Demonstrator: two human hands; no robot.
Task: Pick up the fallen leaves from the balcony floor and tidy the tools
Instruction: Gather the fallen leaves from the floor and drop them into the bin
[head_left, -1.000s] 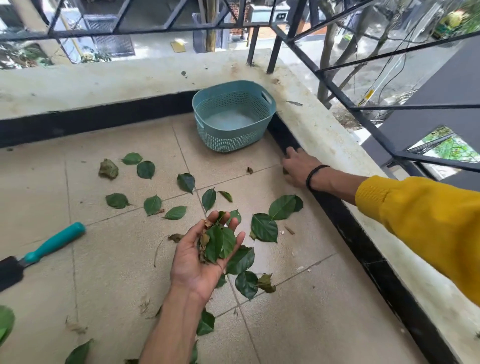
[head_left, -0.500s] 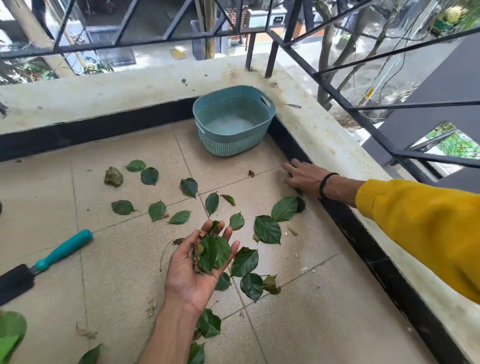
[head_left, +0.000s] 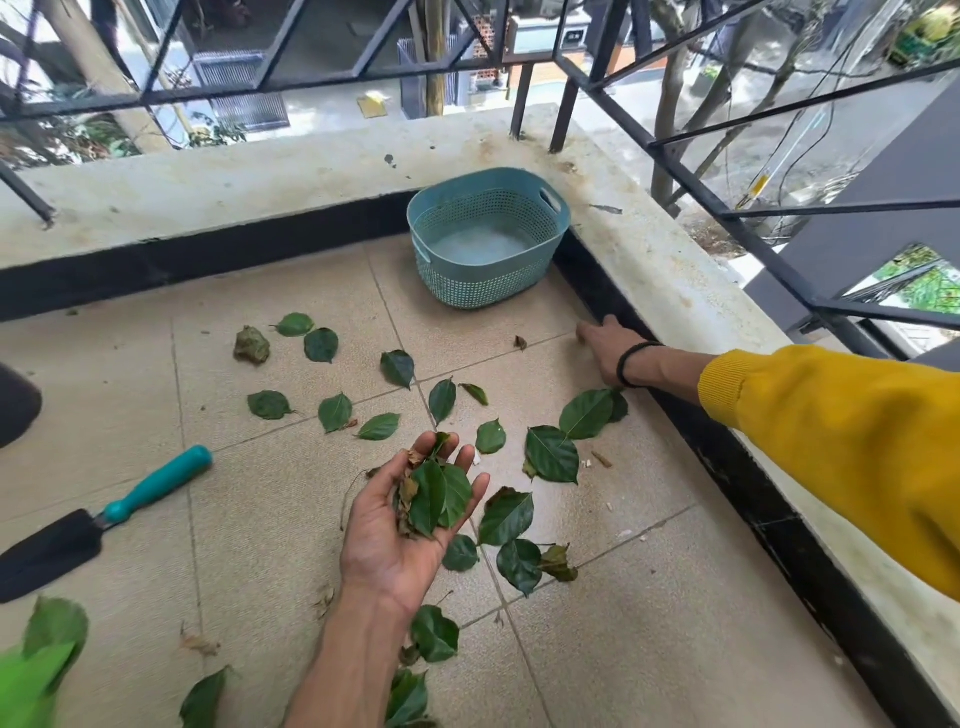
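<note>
Left hand (head_left: 400, 525), palm up and fingers relaxed, cradles gathered leaves (head_left: 434, 496). Right hand (head_left: 605, 348) rests flat on the balcony floor (head_left: 649, 639) beside the black curb (head_left: 727, 457), holding nothing.

The right hand (head_left: 605, 349) lies knuckles up by the wall, so its fingertips and anything under them are hidden. Left of the left hand (head_left: 402, 525), the trowel (head_left: 93, 525) has its blade tip cut by the picture's edge. Beneath that palm's leaf bunch (head_left: 434, 496), lower leaves are covered. A dark shape (head_left: 18, 402) at the far left edge is cropped and cannot be identified.
</note>
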